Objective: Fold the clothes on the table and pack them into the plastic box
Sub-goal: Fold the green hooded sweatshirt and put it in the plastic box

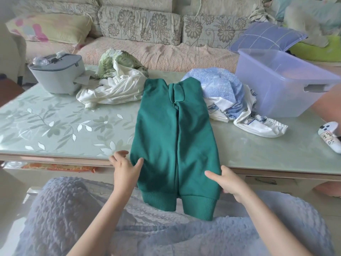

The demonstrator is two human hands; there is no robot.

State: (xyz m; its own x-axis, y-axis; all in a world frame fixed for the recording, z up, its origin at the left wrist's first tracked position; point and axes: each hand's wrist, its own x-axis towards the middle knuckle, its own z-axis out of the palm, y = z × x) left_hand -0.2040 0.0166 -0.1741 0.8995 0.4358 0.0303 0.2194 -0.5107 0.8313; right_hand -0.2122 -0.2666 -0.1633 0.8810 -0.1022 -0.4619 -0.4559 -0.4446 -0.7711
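Head view: green garment flat on the desk, long sides folded in to meet down the middle, ribbed hem hanging off the near edge. Left hand at its left edge, fingers spread and relaxed, thumb resting on the cloth. Right hand gripping the right edge, thumb on top, fingers curled round behind the fabric and mostly hidden. Beyond, 2 crumpled heaps: white and green pile to the left, blue and white pile to the right, just beside the plastic box at the far right of the desk. No folded clothes made out through its translucent wall. Judged early in the task: 1 garment half folded, probably needing a fold end to end before packing, and 2 heaps left to do.
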